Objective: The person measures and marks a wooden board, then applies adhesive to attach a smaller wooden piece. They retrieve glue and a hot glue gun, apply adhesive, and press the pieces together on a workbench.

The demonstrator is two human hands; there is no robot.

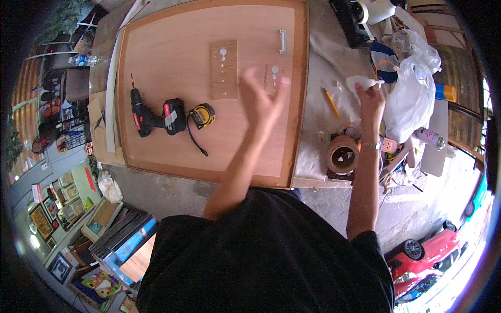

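My left hand (262,101), slightly blurred, is raised over a light brown framed wooden panel (172,57). Its fingers are spread and hold nothing. Just left of it lies a small rectangular wood piece (217,78) with white glue blobs down its middle. More white glue (275,69) and brownish streaks mark the panel beyond my fingers. Off to the right, my right hand (371,100) is closed around a white squeeze bottle (356,82), apparently of glue, tipped sideways over the covered table.
On the panel rest a cordless drill (143,117), a yellow-black tape measure (202,115) and a metal handle (282,41). A pencil (331,102), a round brown pot (343,155), a white plastic bag (412,99) and a spray can (430,138) crowd the right side.
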